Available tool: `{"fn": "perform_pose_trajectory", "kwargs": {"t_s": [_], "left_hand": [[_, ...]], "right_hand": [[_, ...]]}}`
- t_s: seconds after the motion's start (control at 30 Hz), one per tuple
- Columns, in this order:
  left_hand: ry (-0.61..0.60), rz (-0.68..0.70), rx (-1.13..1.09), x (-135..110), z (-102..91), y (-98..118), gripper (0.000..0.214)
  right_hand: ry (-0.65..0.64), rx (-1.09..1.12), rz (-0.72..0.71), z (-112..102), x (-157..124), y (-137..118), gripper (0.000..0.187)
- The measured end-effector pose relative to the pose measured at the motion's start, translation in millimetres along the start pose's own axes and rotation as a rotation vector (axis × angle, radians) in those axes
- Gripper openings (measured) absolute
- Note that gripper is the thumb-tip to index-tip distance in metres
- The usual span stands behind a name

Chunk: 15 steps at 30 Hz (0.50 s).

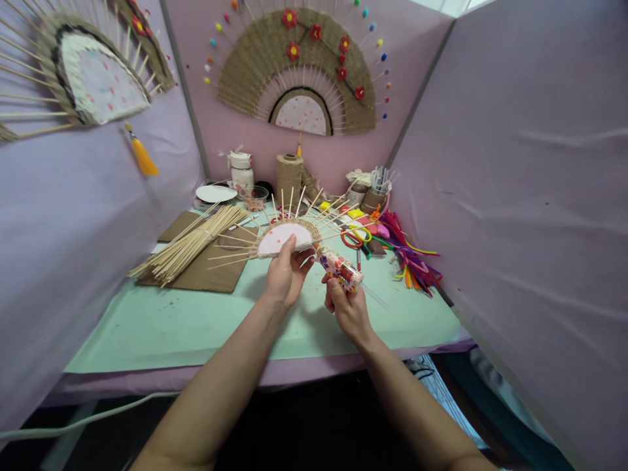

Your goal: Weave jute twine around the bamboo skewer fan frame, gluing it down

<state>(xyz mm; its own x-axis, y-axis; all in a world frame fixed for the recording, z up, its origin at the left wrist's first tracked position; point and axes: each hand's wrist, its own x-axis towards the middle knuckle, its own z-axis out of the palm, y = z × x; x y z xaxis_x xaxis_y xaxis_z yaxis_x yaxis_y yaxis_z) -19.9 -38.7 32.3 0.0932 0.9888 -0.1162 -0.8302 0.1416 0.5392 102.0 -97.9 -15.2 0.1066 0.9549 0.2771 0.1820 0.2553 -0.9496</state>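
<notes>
My left hand (287, 271) grips the bottom edge of a half-round fan (277, 239), thumb across its white, pink-spotted face. Twine runs along the curved rim, and thin wooden sticks fan outward from it. In my right hand (347, 306) is a hot glue gun (343, 271) with a flowery pattern, a clear glue stick (375, 296) poking out of its back end. Its nozzle points up and left at the lower right corner of the fan, close to my left fingertips. Whether the nozzle touches the fan I cannot tell.
A bundle of wooden sticks (193, 242) lies on brown cardboard (228, 269) at left. Behind stand a white bottle (241, 173) and a twine spool (289, 175). Scissors (360, 233) and colourful pipe cleaners (415, 258) lie right. A large finished fan (240, 78) hangs on the back wall.
</notes>
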Motion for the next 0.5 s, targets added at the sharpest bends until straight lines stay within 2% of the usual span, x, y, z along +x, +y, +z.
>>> {"fn": "perform_pose_trajectory", "kwargs": {"t_s": [0.4, 0.5], "left_hand": [[0.009, -0.006, -0.003, -0.5, 0.6, -0.1, 0.023], [0.019, -0.001, 0.011, -0.4, 0.6, -0.3, 0.022]], "right_hand": [[0.047, -0.031, 0.015, 0.3, 1.3, -1.4, 0.042], [0.101, -0.082, -0.017, 1.1, 1.3, 0.2, 0.040]]}}
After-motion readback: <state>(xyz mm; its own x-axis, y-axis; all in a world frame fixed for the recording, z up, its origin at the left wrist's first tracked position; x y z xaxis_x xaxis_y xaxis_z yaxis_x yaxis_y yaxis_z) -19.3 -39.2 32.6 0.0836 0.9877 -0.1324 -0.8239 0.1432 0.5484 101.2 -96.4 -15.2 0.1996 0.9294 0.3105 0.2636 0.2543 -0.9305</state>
